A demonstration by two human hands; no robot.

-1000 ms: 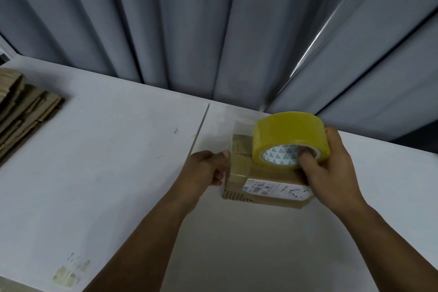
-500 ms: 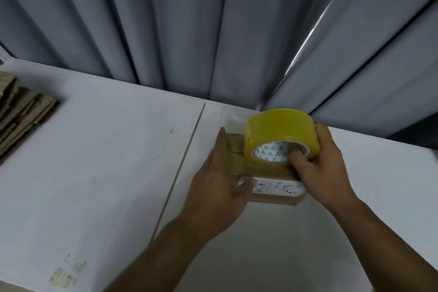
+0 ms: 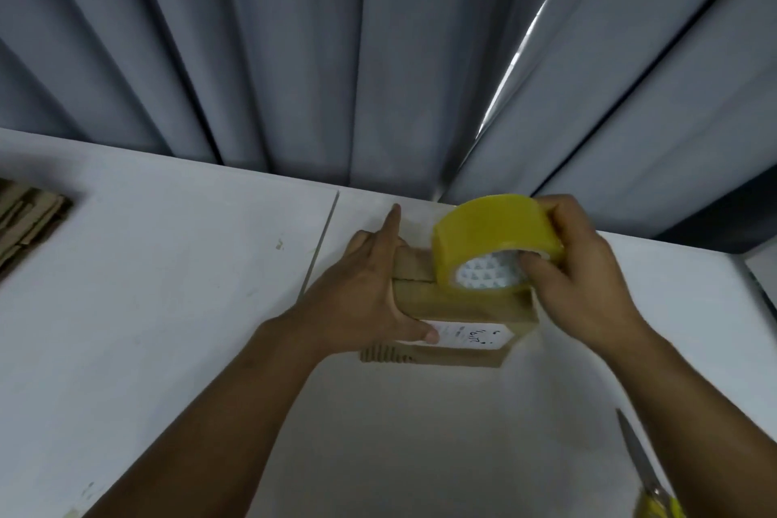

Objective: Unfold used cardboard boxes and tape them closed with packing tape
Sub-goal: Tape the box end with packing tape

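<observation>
So the big change in the last second is the left hand (image 3: pixel 370 294). It was loosely curled at the left end of the small cardboard box (image 3: pixel 462 309), and now it's spread flat against that end, fingers straight and pointing away from the person, thumb pressed onto the white shipping label (image 3: pixel 475 336) on the box's near face. Looks to me like it's gone from just touching the box to properly bracing it. The right hand (image 3: pixel 588 278) hasn't really changed. It's wrapped around the roll of yellow packing tape (image 3: pixel 496 240), thumb tucked into the core and fingers over the top, with the roll sitting on the right half of the box's top. The box is on the white table (image 3: pixel 168 307), close to the back edge and the grey curtain (image 3: pixel 378 55) behind it. I honestly can't tell if the tape end is stuck down yet. My guess is the box is now pinned so the roll can be pulled across the seam without dragging it along. Scissors (image 3: pixel 637 458) are nearer than the box and off to its right, handy for the cut. A pile of flattened cardboard (image 3: pixel 29 219) sits well off to the box's left, so plenty more to do.
</observation>
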